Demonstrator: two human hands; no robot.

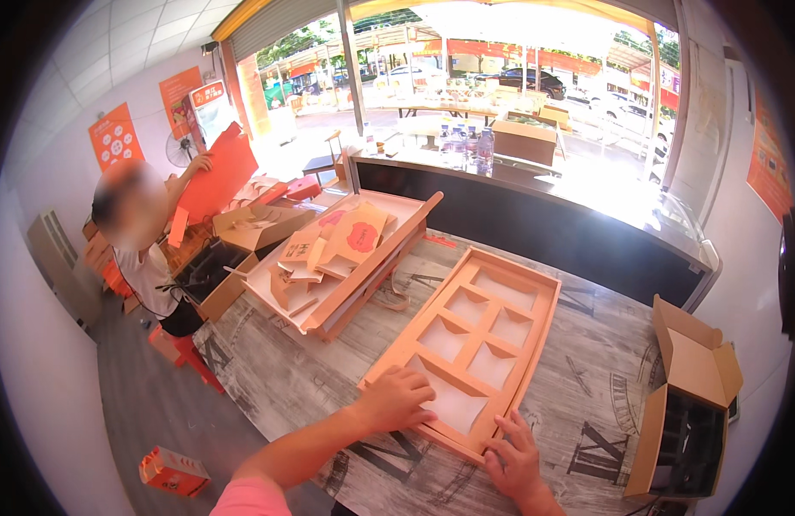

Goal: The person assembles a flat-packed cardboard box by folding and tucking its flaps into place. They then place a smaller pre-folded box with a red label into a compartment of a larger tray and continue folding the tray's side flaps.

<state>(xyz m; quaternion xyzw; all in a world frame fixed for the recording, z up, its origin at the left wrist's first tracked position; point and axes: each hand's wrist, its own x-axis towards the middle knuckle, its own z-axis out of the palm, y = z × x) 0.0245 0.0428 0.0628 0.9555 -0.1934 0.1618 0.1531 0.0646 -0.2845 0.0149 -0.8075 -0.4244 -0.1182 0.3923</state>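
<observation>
On the table before me lies a shallow orange-brown cardboard box with a cardboard divider insert in it. The insert forms several compartments with pale bottoms and folded flaps. My left hand is at the box's near left corner, its fingers bent over the insert's edge by the nearest compartment. At the near right corner, my right hand has its fingers apart, the tips touching the box's edge.
Left of the box, a large open tray carries several folded cardboard pieces. An opened brown carton stands at the right. Beyond the table is a dark-fronted counter with bottles. Another person holds a red sheet at far left.
</observation>
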